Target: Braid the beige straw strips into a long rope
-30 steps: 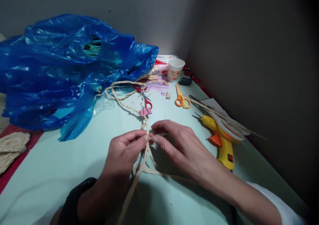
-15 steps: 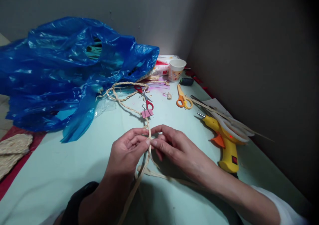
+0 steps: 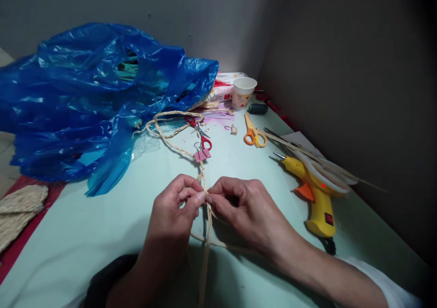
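Observation:
Strands of pale raffia-like fibre [image 3: 206, 235] run toward me from a thin braid [image 3: 175, 148] on the table. My left hand [image 3: 175, 208] is closed, thumb and forefinger pinching the strands from the left. From the right, my right hand [image 3: 246, 208] pinches them at the same spot, its fingertips meeting the left ones. Just beyond my hands a pink binder clip [image 3: 202, 155] grips the braid. Small scissors with red handles [image 3: 206, 143] lie partly behind the clip. Another loose strand [image 3: 232, 248] stretches right beneath my right forearm.
A large blue plastic bag [image 3: 85, 94] fills the back left. Orange-handled scissors [image 3: 254, 137], a paper cup [image 3: 243, 92] and a dark thread spool [image 3: 258, 108] are at the back. A yellow glue gun [image 3: 319, 203] lies at right, and woven fibre pieces [image 3: 22, 212] at far left.
My right hand has curled more tightly, its thumb and forefinger drawn together on the strands. The hanging strands have swung from lower left to nearly straight toward me.

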Motion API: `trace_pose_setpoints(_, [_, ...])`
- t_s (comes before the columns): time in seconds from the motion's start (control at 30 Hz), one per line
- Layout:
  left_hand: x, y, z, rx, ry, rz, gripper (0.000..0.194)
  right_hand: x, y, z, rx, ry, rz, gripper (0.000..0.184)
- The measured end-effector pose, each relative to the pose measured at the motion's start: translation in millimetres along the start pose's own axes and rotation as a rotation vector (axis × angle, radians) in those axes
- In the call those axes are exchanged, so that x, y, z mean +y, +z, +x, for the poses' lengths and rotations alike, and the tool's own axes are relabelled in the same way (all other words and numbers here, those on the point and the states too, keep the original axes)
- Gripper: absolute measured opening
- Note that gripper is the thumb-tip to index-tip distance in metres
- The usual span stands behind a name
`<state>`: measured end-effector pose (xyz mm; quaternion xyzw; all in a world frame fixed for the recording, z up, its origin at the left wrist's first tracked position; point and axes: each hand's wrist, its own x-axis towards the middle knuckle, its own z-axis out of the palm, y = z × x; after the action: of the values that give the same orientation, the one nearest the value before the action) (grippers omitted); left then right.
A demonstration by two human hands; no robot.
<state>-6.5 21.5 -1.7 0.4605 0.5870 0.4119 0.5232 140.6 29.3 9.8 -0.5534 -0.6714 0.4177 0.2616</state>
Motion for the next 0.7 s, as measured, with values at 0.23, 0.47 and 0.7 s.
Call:
trace_pose_setpoints(0.23, [2.5,-1.3,0.7,-0.017,0.033,0.133,0.01,2.6,5.2,1.6,0.0,0.051,0.069,0.019])
trace_pose_setpoints(0.47, [8.8,-4.4,-5.2,0.015,0.039,0.277,0.017,3.1,1.8,-0.4,0.036,0.055,0.068,0.013])
trace_pose_setpoints(0.7, [11.3,1.0,-32.0,-0.015,0.061,0.448,0.024,5.3,3.5,-2.2,-0.025,0.033,0.181,0.014])
